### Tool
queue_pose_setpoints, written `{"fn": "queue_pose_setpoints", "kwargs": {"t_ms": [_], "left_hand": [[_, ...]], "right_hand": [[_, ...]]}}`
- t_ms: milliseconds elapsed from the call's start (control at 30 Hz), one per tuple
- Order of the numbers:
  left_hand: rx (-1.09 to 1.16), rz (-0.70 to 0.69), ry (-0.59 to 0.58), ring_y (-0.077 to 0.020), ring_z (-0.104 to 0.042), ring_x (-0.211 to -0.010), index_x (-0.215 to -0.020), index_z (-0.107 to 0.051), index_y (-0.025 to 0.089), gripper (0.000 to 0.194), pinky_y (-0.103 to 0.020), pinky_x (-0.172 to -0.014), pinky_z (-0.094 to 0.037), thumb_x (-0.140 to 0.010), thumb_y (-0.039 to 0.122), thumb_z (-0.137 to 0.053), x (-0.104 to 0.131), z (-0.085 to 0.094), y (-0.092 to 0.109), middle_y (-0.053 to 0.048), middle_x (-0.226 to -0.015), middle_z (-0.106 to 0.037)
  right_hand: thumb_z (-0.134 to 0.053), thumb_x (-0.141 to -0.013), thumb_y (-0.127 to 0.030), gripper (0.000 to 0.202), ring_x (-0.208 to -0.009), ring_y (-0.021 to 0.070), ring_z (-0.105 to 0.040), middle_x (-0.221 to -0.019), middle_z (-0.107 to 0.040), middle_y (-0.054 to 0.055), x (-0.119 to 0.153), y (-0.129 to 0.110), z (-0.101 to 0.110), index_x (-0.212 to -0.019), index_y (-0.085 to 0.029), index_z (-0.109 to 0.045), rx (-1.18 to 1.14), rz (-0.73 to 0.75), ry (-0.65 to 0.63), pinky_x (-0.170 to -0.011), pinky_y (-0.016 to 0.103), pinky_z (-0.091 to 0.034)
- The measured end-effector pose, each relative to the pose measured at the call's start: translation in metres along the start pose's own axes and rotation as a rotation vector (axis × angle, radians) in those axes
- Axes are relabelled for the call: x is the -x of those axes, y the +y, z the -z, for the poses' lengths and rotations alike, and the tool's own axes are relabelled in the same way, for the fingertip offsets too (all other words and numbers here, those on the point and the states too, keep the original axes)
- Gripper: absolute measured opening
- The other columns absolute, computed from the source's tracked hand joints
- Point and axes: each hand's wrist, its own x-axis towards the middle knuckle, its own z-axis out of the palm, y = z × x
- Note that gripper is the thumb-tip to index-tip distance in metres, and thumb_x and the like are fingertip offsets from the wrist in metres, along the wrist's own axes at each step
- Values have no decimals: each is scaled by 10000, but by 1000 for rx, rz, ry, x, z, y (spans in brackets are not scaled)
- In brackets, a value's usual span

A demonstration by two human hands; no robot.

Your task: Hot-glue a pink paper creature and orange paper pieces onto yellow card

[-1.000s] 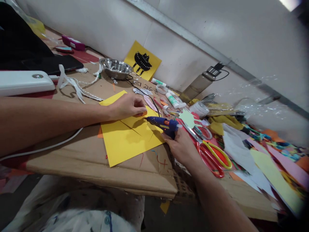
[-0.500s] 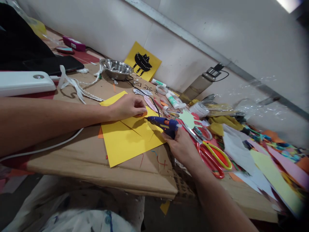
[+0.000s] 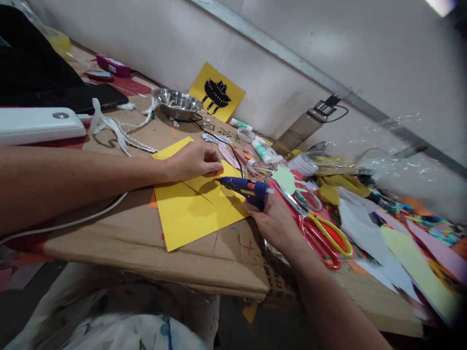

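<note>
A yellow sheet [image 3: 193, 218] with thin dark lines lies on the brown cardboard. Over its upper part, my left hand [image 3: 197, 160] pinches a small orange piece [image 3: 218, 171] between thumb and fingers. My right hand [image 3: 273, 216] is wrapped round the handle of a blue glue gun [image 3: 242, 187]. The gun's nozzle points left, over the sheet, a little below the orange piece. Whether the nozzle touches anything cannot be made out.
Behind the sheet are a metal bowl [image 3: 177, 103], a yellow card with a black shape [image 3: 216, 93], glue sticks [image 3: 261, 151] and a bottle [image 3: 304, 127]. Scissors [image 3: 317, 238] and paper scraps [image 3: 419, 262] lie at the right. A white device [image 3: 38, 126] is at the left.
The glue gun's nozzle has shifted slightly left and down relative to my left hand. Both hands keep their grips, and the view has moved a little.
</note>
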Motion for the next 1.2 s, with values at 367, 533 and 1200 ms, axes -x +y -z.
{"fn": "queue_pose_setpoints", "kwargs": {"t_ms": [367, 533, 1200], "left_hand": [[-28, -10, -2, -95, -598, -598, -731, -722, 126, 120, -194, -558, -424, -770, 227, -669, 0, 1, 1, -10, -649, -703], [20, 1, -14, -99, -600, -601, -738, -707, 125, 138, -199, -558, -429, -774, 250, -661, 0, 0, -1, -15, -668, -704], [-58, 19, -33, -102, -596, -620, -758, -680, 134, 159, -214, -597, -430, -792, 286, -649, 1, 1, 5, -11, -689, -704]], "right_hand": [[-591, -821, -273, 300, -927, 266, -638, -1006, -725, 106, -1, 4, 3, -1092, -170, -668, 39, 10, 48, -827, 416, -504], [-592, -821, -280, 336, -933, 251, -644, -1047, -723, 94, 0, 6, 1, -1133, -168, -653, -42, 3, 15, -835, 406, -513], [-580, -815, -276, 270, -891, 253, -624, -994, -710, 91, -1, 4, 7, -1059, -187, -658, 119, -62, 31, -790, 393, -483]]}}
